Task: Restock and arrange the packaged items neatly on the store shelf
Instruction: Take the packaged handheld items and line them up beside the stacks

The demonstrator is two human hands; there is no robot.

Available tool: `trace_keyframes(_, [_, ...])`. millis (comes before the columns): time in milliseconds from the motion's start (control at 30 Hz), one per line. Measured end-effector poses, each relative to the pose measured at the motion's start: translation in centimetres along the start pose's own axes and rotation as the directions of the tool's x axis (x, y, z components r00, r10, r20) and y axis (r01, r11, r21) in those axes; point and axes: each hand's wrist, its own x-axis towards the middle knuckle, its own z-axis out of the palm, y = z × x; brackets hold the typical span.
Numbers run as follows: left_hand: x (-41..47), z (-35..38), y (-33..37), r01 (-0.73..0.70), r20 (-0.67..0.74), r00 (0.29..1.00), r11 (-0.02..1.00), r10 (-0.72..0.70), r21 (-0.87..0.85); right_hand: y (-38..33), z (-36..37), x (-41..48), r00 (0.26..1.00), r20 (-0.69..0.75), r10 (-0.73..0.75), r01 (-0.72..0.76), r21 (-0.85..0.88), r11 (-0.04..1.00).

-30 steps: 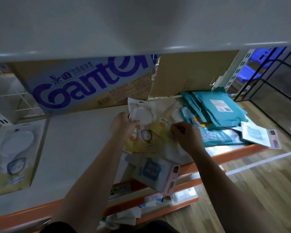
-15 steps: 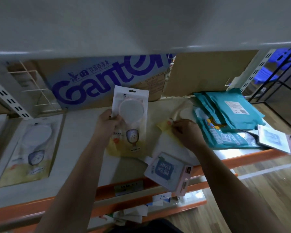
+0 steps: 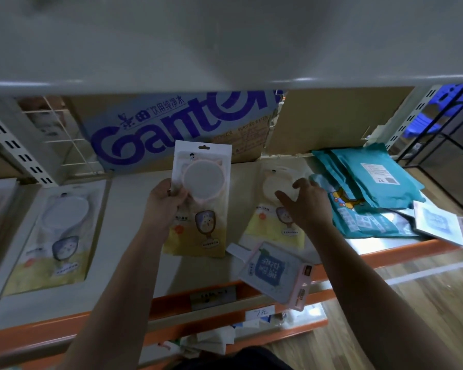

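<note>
Beige shelf: left hand, arm outstretched, is gripping a pink-ringed packet by its edge just above it; right hand, fingers spread loose, is hovering over a second packet lying flat

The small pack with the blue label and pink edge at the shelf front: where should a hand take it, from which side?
Probably by its pink edge, from the front: the small pack lies flat and skewed, its near part overhanging the orange shelf lip, so thumb above and fingers below can pinch it there.
</note>
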Motion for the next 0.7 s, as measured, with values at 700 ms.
trace_keyframes(700, [-4.7, -7.2, 0.4, 0.023, -0.286, 0.958, 0.999, -0.031, -0.031, -4.0, 0.5, 2.7, 0.939, 0.341, 0.038, -0.305, 0.781, 0.545])
